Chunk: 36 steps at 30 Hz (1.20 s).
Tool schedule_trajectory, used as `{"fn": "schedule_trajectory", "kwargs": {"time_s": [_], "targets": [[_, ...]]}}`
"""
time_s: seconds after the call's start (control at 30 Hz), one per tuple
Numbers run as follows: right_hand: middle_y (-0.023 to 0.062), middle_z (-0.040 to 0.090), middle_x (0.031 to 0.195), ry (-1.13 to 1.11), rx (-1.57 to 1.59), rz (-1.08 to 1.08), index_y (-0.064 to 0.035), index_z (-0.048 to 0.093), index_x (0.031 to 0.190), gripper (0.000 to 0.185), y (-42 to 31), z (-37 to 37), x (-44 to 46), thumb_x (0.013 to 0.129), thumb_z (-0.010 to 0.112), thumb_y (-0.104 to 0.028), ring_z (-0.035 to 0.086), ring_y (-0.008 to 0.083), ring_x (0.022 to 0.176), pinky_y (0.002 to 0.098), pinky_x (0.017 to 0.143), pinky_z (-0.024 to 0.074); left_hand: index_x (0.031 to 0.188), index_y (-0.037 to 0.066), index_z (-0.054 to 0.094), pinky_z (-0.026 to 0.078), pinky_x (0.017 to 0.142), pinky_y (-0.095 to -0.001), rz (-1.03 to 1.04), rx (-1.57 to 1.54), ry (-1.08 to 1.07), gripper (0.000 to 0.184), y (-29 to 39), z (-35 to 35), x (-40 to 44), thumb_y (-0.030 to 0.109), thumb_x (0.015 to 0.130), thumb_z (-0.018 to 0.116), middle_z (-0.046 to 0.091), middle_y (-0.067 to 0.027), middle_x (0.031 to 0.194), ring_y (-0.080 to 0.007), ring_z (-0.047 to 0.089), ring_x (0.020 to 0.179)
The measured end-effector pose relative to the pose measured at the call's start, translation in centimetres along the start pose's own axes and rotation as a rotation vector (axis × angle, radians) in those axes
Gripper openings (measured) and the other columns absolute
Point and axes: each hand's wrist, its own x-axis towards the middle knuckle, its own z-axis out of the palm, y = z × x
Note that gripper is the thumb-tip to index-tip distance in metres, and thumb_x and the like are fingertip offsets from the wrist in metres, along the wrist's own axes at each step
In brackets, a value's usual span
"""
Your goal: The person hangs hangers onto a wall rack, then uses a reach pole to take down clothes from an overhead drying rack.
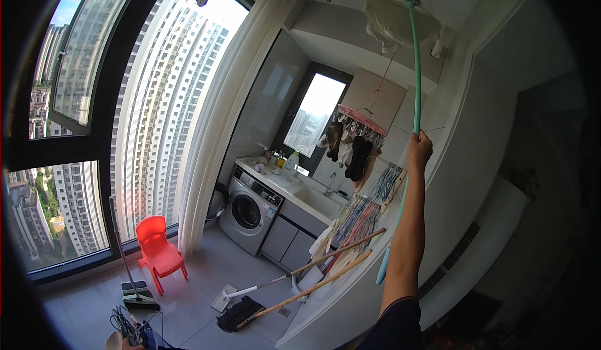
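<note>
My right hand is wrapped round a long green pole, my arm stretched up. The pole's upper end reaches the ceiling beside a pale garment hanging there; whether it touches the hanger is hard to tell. Its lower end hangs down past my forearm. At the bottom left edge, a small part of my left hand shows, closed by a bundle of clothes hangers. Most of that hand is cut off by the frame.
A red chair stands by the window, near a broom with dustpan. Two mops lean across the floor at the right. Behind are a washing machine, a sink, and a pink clip hanger with socks.
</note>
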Motion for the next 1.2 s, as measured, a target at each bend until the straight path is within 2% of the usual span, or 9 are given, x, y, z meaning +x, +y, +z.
{"fn": "schedule_trajectory", "kwargs": {"time_s": [0.37,0.43,0.5,0.67,0.77,1.0,1.03,1.07,1.2], "targets": [[0.0215,0.064,0.079,-0.006,0.189,0.053,0.0012,0.063,0.093,0.018,-2.1,2.4,1.2,0.09,0.055,-0.014,0.065,0.0385,0.077,0.046,0.071,0.0499,0.113,0.002,0.06,0.039,0.052,-0.025,-0.004,0.001,0.007,0.044,0.2,0.1,-0.2,0.006,0.07,0.067,0.06,-0.0033,0.082,-0.0127,0.05,0.061],[0.0098,0.056,0.068,-0.022,0.207,0.018,-0.0003,0.063,0.097,0.017,-1.4,4.1,2.2,0.093,0.054,-0.014,0.054,0.0201,0.054,0.0349,0.048,0.0413,0.113,0.002,0.06,0.039,0.052,-0.025,-0.001,0.005,0.01,0.044,0.2,-0.2,0.0,0.005,0.07,0.067,0.06,-0.0033,0.082,-0.0126,0.05,0.061],[0.0037,0.052,0.061,-0.029,0.218,0.0,-0.0012,0.063,0.098,0.016,-1.2,4.8,2.2,0.094,0.053,-0.013,0.047,0.0105,0.042,0.0289,0.037,0.0365,0.114,0.002,0.06,0.039,0.052,-0.0249,0.002,-0.004,0.01,0.044,0.2,-0.4,0.0,0.005,0.07,0.067,0.06,-0.0033,0.082,-0.0126,0.05,0.061],[0.0029,0.05,0.06,-0.005,0.274,-0.029,-0.0028,0.065,0.102,0.017,-3.0,6.0,-0.3,0.093,0.054,-0.012,0.046,0.0092,0.042,0.0274,0.036,0.0346,0.114,0.002,0.06,0.039,0.052,-0.0247,0.001,-0.017,0.015,0.045,0.0,-0.6,0.0,0.005,0.07,0.067,0.06,-0.0034,0.082,-0.0126,0.05,0.061],[0.0184,0.062,0.073,-0.063,0.363,0.127,0.0017,0.065,0.1,0.024,-6.6,3.8,-3.4,0.087,0.055,-0.016,0.063,0.0286,0.066,0.0405,0.065,0.0486,0.115,0.002,0.06,0.039,0.052,-0.0246,0.003,-0.034,0.02,0.045,-0.6,-0.8,-0.1,0.004,0.07,0.067,0.06,-0.0034,0.082,-0.0125,0.05,0.061],[0.0118,0.06,0.075,-0.173,0.73,0.337,0.0024,0.064,0.106,0.028,-4.4,5.3,-11.4,0.087,0.055,-0.016,0.058,0.0193,0.064,0.0358,0.061,0.0476,0.116,0.001,0.06,0.039,0.052,-0.0243,0.034,-0.224,0.018,0.046,-6.1,-1.3,1.3,0.004,0.07,0.067,0.06,-0.0035,0.083,-0.0124,0.049,0.061],[0.0104,0.06,0.079,-0.123,0.683,0.252,0.0026,0.064,0.108,0.029,-3.1,6.2,-13.2,0.086,0.057,-0.016,0.057,0.018,0.068,0.035,0.063,0.0477,0.116,0.001,0.06,0.039,0.052,-0.0243,0.04,-0.289,0.016,0.046,-7.1,-1.2,1.7,0.004,0.07,0.067,0.06,-0.0035,0.083,-0.0124,0.049,0.061],[0.0061,0.056,0.075,-0.127,0.678,0.253,0.0012,0.062,0.109,0.028,-1.9,6.8,-15.3,0.088,0.058,-0.015,0.051,0.0128,0.06,0.0304,0.054,0.0418,0.116,0.001,0.06,0.039,0.052,-0.0243,0.04,-0.36,0.008,0.046,-7.7,-1.1,2.1,0.004,0.07,0.067,0.06,-0.0036,0.083,-0.0124,0.049,0.061],[-0.0025,0.046,0.065,-0.107,0.67,0.303,-0.0019,0.059,0.103,0.017,0.2,6.2,-24.6,0.091,0.058,-0.015,0.037,0.0028,0.044,0.0212,0.036,0.0285,0.099,-0.007,0.06,0.052,0.072,-0.0296,-0.009,-0.692,-0.046,0.058,1.8,-2.0,0.8,-0.002,0.042,0.055,0.065,-0.011,0.087,-0.0251,0.065,0.076]]}}
